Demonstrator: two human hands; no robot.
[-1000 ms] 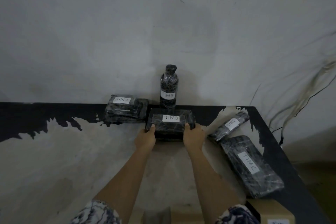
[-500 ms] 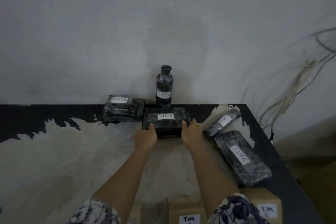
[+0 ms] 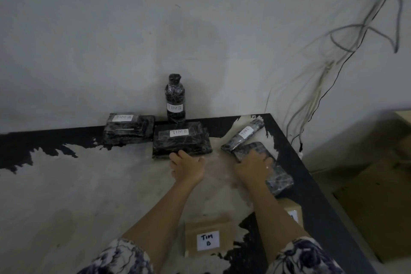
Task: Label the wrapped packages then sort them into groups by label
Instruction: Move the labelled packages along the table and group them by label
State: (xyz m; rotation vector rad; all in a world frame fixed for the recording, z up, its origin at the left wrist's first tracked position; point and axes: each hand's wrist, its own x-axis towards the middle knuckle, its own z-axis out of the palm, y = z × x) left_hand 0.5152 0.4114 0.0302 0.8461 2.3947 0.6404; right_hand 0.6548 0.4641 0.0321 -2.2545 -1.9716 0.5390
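Left hand (image 3: 188, 165): open, fingers loosely spread, tips at the near edge of the flat black film-wrapped package with white label "TIM B" (image 3: 181, 140); nothing gripped

Right hand (image 3: 253, 165): palm down, fingers laid flat across the long flat black wrapped package (image 3: 281, 179) near the right edge of the worktop; its label is hidden under the hand

Slim black wrapped tube (image 3: 244, 134): lies at a slant, just beyond the right hand and touching the long package; white label, apparently "TIM C"

Upright black wrapped bottle (image 3: 175, 100): against the wall, directly behind the flat "TIM B" package; same label

Black wrapped block labelled "TIM A" (image 3: 127, 128): just left of the B pair, alone

Brown cardboard box with white "TIM B" label (image 3: 209, 236): near edge, between the forearms. Second brown cardboard box (image 3: 291, 211): largely hidden behind the right arm

Black worktop with a worn pale surface (image 3: 89, 184)

Step, judged: every readable package is labelled; sorting is in hand, with the B group set and attention on the right-hand cluster

Next move, judged: close the right hand on the long package and square it beside the tube, well apart from the B pair, label up
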